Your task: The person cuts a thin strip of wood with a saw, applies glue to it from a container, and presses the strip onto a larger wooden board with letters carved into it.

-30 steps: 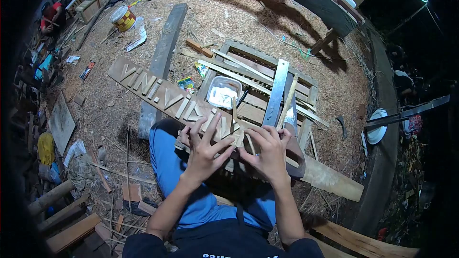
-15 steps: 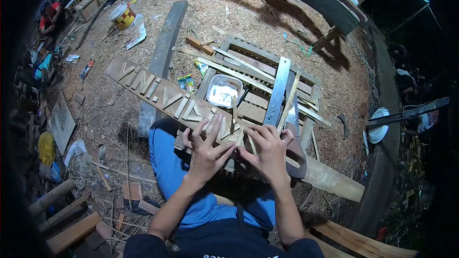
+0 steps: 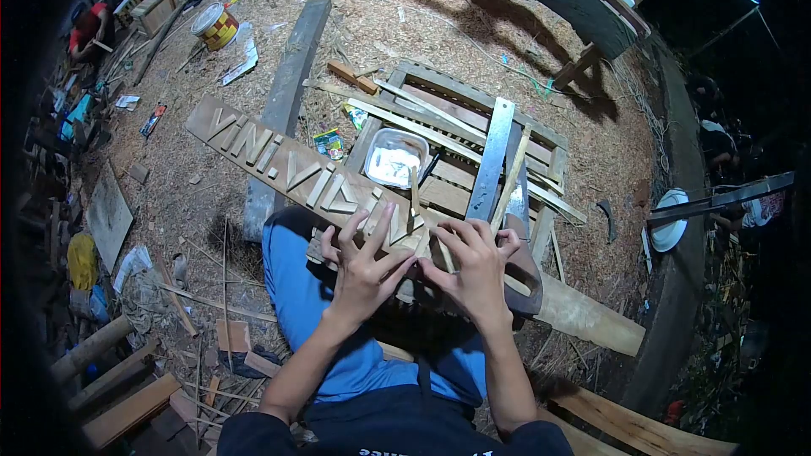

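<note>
A long wooden board point(image 3: 283, 171) lies slantwise above my lap, with raised letters made of thin wooden strips along it. My left hand point(image 3: 365, 274) is over the board's near edge, its thumb and a finger at a small wooden strip point(image 3: 423, 243), the other fingers spread over the letters. My right hand point(image 3: 475, 268) meets it from the other side, thumb and fingertips at the same strip. The fingers partly hide that strip. Just beyond my hands, a stick point(image 3: 415, 190) stands near a plastic tub point(image 3: 396, 158) containing white material.
A slatted wooden frame point(image 3: 553, 160) carries loose strips and a handsaw point(image 3: 583, 317) with a metal straightedge point(image 3: 492, 156). A grey plank point(image 3: 297, 76) lies on the shavings. A paint bucket point(image 3: 215, 27) stands far left, near a crouching person point(image 3: 90, 32). Scrap wood lies lower left.
My hands stay almost in the same place at the small strip. At the far left, the crouching person's arm has shifted, and a light-coloured piece now shows by their hand.
</note>
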### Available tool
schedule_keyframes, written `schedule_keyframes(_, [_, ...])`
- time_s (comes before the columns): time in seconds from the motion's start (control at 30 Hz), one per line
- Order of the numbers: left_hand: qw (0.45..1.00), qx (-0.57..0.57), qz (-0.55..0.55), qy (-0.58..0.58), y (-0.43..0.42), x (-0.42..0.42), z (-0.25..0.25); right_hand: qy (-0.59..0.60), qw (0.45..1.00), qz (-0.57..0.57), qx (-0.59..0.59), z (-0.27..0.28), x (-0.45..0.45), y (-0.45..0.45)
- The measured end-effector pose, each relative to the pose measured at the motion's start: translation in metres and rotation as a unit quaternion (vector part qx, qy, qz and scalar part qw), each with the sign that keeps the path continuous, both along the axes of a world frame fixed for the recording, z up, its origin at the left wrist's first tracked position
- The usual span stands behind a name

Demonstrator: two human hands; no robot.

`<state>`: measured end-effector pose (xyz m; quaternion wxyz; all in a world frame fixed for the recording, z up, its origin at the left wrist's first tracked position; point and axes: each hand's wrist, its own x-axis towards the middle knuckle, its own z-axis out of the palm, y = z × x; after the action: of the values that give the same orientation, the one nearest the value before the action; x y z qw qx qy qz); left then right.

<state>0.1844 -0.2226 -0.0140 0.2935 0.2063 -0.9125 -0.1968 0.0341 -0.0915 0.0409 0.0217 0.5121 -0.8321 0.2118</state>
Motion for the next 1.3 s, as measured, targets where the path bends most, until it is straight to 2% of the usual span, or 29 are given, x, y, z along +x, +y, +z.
schedule_keyframes(0.8, [1.0, -0.002, -0.011, -0.004, -0.0001, -0.0001, 0.0002, -0.002, 1.0, -0.009, -0.006, 0.0006, 0.0012, 0.0004])
schedule_keyframes(1.3, [1.0, -0.007, -0.006, -0.014, -0.0021, -0.0012, 0.0068, -0.023, 0.998, -0.036, 0.04, 0.0068, 0.0071, -0.0037])
